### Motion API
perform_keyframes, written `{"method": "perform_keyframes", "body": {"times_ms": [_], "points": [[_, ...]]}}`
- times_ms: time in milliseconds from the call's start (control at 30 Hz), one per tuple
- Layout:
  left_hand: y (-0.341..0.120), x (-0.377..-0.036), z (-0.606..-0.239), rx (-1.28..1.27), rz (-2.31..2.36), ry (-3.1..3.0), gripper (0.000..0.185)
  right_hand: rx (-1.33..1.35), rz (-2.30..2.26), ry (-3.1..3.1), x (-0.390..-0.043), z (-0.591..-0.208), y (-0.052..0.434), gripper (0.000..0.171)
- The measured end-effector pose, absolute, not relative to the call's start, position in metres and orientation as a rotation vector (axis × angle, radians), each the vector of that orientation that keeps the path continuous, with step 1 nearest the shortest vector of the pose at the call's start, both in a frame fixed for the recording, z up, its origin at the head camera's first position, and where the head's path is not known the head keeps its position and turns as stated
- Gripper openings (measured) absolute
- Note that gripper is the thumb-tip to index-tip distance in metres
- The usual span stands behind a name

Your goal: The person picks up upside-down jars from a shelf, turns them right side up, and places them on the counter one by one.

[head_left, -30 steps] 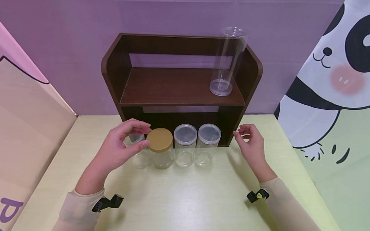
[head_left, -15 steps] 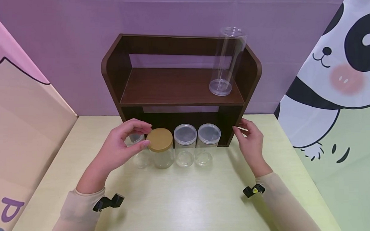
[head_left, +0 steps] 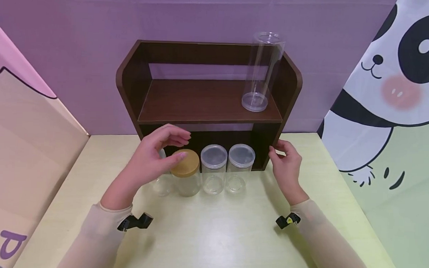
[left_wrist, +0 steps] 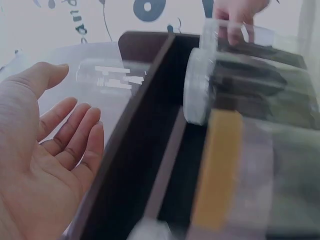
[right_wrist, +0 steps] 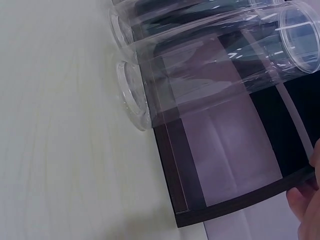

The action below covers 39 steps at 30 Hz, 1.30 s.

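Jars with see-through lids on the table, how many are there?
2 show plainly: one clear-lidded jar beside the gold-lidded jar, another right of it. The left hand hides a further clear jar, lid unseen.

Shelf [head_left: 208, 102] in front of me: dark brown wood-look board, smooth, semi-matt w/ a faint sheen. Tall tube [head_left: 263, 70] on it: clear plastic, glossy. Jars below: clear, shiny, can't tell glass vs plastic; two w/ see-thru plastic lids [head_left: 214, 156], one w/ a matt tan lid [head_left: 186, 163] under my left hand [head_left: 153, 159]. Table [head_left: 211, 236]: pale yellow-green, faint wood grain, smooth, soft sheen. My sleeves [head_left: 101, 236]: beige knit cloth, matt. Backdrop [head_left: 79, 46]: purple, matt.
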<state>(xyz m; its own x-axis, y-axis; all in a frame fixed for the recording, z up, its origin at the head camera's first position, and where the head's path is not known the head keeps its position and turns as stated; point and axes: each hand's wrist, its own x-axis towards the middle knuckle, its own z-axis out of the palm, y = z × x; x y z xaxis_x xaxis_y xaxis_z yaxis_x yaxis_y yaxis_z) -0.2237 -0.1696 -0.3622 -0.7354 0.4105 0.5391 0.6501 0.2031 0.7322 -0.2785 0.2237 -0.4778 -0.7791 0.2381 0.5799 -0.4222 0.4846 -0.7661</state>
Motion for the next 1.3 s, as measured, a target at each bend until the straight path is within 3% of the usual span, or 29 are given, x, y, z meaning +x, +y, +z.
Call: {"method": "perform_keyframes", "body": {"times_ms": [367, 633, 900, 1300], "points": [[-0.093, -0.289, -0.298, -1.074, -1.431, -2.367, 0.046, 0.154, 1.322, -2.057, -0.282, -0.481, 0.219, 0.016], [-0.050, -0.330, -0.282, -0.831, -1.448, -2.501, 0.076, 0.178, 1.315, -2.054, -0.282, -0.483, 0.218, 0.015], [-0.022, -0.345, -0.276, -0.670, -1.486, -2.595, 0.094, 0.186, 1.283, -2.053, -0.283, -0.483, 0.220, 0.015], [0.004, -0.350, -0.274, -0.586, -1.635, -2.587, 0.093, 0.191, 1.281, -2.060, -0.281, -0.482, 0.221, 0.015]]}}
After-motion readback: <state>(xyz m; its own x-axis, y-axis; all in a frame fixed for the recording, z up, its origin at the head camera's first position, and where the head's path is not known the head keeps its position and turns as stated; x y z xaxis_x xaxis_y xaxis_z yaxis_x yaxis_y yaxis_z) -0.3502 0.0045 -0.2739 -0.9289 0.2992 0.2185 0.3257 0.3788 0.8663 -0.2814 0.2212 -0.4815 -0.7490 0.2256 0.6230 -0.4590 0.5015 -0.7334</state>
